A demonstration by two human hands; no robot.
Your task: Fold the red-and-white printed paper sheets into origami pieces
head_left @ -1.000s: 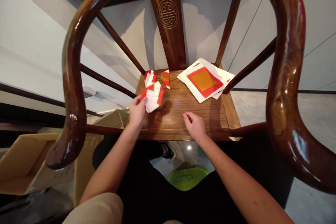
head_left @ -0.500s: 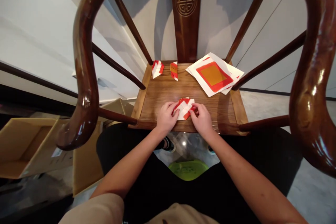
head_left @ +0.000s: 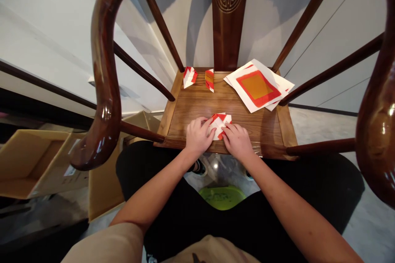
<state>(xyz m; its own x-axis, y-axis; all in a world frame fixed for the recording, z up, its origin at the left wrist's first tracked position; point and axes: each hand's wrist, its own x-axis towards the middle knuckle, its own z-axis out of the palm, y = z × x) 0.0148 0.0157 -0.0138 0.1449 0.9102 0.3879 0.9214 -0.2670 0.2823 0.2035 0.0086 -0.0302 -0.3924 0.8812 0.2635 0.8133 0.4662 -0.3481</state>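
Note:
A folded red and white paper (head_left: 220,121) lies near the front edge of the wooden chair seat (head_left: 185,107), between my two hands. My left hand (head_left: 199,135) grips its left side, thumb on top and fingers curled at the edge. On the right side, my right hand (head_left: 237,139) presses and pinches the paper, its fingertips over the edge. At the back of the seat sit two smaller folded papers, one red and white (head_left: 190,77), the other orange, red and white (head_left: 209,80).
Several white sheets with a red and orange square (head_left: 257,86) lie stacked at the back right of the seat. Curved chair arms (head_left: 105,65) rise on both sides. Open cardboard boxes (head_left: 46,164) stand at the left, and a green basin (head_left: 222,198) sits on the floor below.
My right hand's fingers have moved from gripping the paper's right edge to lying more over it. The whole view has shifted slightly; the paper stays at the seat's front.

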